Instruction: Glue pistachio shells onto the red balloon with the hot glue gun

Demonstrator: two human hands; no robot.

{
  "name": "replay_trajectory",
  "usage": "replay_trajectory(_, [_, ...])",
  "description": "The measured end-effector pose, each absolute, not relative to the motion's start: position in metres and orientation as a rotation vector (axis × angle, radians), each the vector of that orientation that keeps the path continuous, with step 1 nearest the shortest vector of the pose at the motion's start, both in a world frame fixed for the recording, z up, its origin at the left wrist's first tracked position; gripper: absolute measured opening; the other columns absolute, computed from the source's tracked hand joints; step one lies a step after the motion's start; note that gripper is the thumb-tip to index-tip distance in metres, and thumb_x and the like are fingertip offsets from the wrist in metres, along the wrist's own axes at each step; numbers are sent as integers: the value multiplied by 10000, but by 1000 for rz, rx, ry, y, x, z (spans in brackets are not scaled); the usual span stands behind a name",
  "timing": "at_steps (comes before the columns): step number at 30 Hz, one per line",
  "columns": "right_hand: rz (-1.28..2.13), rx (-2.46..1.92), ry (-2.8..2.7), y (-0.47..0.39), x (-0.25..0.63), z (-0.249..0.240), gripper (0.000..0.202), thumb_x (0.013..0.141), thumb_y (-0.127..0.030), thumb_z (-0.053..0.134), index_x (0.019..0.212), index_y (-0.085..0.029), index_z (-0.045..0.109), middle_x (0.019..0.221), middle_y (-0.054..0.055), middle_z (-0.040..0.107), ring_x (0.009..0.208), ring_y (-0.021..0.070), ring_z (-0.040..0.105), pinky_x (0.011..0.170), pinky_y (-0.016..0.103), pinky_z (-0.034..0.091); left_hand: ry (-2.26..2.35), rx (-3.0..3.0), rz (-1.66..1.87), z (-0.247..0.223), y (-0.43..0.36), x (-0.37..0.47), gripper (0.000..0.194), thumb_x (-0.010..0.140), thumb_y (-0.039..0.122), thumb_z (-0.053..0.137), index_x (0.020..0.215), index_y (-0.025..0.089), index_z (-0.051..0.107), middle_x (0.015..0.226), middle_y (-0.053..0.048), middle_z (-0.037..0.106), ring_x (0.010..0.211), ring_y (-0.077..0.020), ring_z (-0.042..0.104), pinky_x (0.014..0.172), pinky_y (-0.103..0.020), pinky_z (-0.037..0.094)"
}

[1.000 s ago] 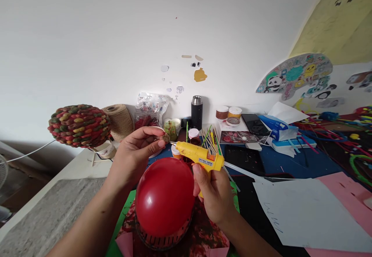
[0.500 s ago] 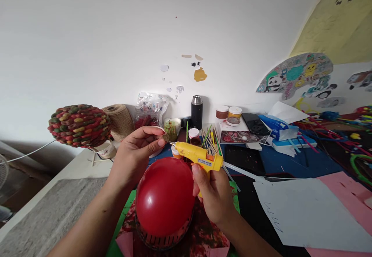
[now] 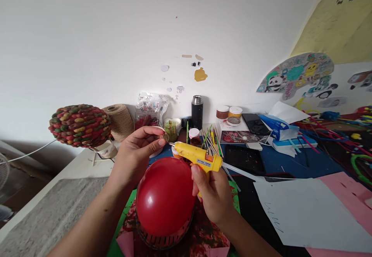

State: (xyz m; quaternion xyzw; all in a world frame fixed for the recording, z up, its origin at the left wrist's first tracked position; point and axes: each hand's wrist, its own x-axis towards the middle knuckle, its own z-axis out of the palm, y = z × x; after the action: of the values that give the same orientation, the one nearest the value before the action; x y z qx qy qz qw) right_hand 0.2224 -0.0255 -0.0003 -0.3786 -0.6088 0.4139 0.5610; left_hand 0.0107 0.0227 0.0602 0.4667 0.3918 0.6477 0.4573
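Observation:
My left hand (image 3: 138,150) pinches a small brownish, roundish piece (image 3: 165,137) between thumb and fingertips; it is too small to name. In my right hand (image 3: 214,193) is a yellow hot glue gun (image 3: 197,156), its metal nozzle pointing left at the piece, touching or very close to it. A clear glue stick (image 3: 242,171) juts from the gun's back. Below both hands a red balloon (image 3: 165,195) rests in a dark slotted basket (image 3: 162,241). Under the basket lies a paint-smeared sheet (image 3: 203,230).
A lamp with a multicoloured knobbly shade (image 3: 80,126) and a twine spool (image 3: 118,121) stand at left. Behind are a black flask (image 3: 197,112), paint jars (image 3: 235,112) and thin sticks (image 3: 213,139). White paper (image 3: 308,210) lies at right; a grey mat (image 3: 55,210) covers the left side.
The glue gun has shifted very slightly left, towards the piece. My left hand keeps its pinch in nearly the same place, and the balloon has not moved.

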Motion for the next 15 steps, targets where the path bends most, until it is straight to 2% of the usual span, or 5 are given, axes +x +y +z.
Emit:
replay_trajectory(5, [1001,-885,-1424,-27,220,-3,664,1110,-741,589,672,-243,606,483,-11,581,436,137,518,510,285,416,970,1137,1600,63,22,13,445,575,356,1162,889,203,887,893,-53,842,765,-156,762,660,-211,617])
replay_trajectory(9, [1084,-893,-1347,-27,218,-2,713,1065,-815,606,649,-235,616,464,-9,562,421,131,501,492,278,409,955,1104,1603,68,26,10,450,552,362,1166,863,204,882,852,-57,846,763,-174,780,684,-236,643])
replay_trajectory(11, [1157,-905,-1234,-25,218,-1,713,1011,-862,649,695,-223,655,453,-19,558,387,116,463,445,258,368,941,1088,1654,71,30,3,426,555,315,1158,857,201,879,836,-52,845,749,-165,777,689,-228,647])
replay_trajectory(15, [1278,-892,-1019,-16,222,3,720,898,-906,756,755,-205,676,439,-43,539,354,90,421,392,212,320,892,1083,1879,85,37,-23,327,605,121,1060,852,188,857,818,-18,832,644,-114,729,632,-197,630])
